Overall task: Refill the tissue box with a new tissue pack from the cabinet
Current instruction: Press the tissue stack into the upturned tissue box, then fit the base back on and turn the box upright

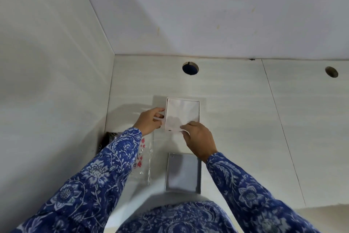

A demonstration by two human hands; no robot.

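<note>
A white tissue box (182,113) lies on the pale counter (236,119), its open side up and filled with white tissues. My left hand (151,121) grips the box's left edge with fingers curled on it. My right hand (200,139) presses on the near right corner, fingertips on the tissues and the rim. A grey flat lid (182,172) lies on the counter just nearer to me than the box, under my right wrist. A clear plastic wrapper (144,159) with red marks lies to the left of the lid, partly under my left sleeve.
Walls close the counter on the left and at the back. Two round holes (190,68) (331,71) sit in the counter near the back wall. A dark gap (107,138) shows by the left wall. The counter's front edge runs near my body.
</note>
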